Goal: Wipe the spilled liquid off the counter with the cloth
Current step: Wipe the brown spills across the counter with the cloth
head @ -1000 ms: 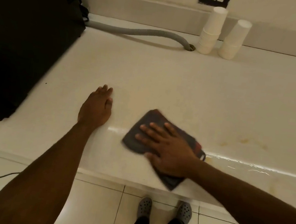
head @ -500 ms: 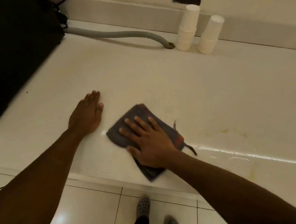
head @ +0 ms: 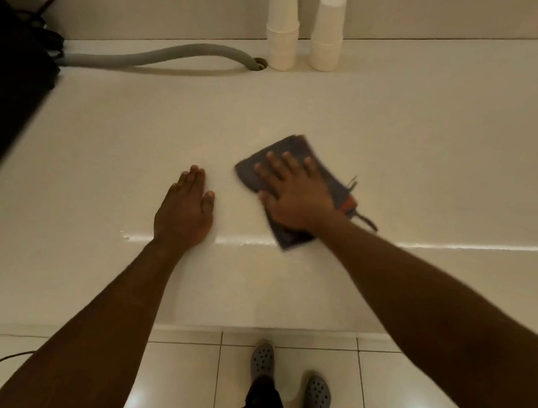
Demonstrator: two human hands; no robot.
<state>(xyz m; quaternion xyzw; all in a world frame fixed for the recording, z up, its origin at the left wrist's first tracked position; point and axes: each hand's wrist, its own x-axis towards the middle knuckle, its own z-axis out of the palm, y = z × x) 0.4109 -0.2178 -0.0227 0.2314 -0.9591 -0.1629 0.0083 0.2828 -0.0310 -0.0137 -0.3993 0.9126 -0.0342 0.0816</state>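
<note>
The pale surface (head: 405,146) fills the frame, with two stacks of white cups (head: 282,26) at upper centre. My right hand (head: 296,197), fingers spread, presses one dark cloth (head: 288,151) flat at centre; my left hand (head: 184,213) lies flat beside it, fingers together.

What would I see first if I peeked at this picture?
First, the right hand pressed flat on a dark cloth in the middle of the pale counter. Just left of it, the left hand rests flat and empty. At the back wall stand two stacks of white paper cups.
</note>
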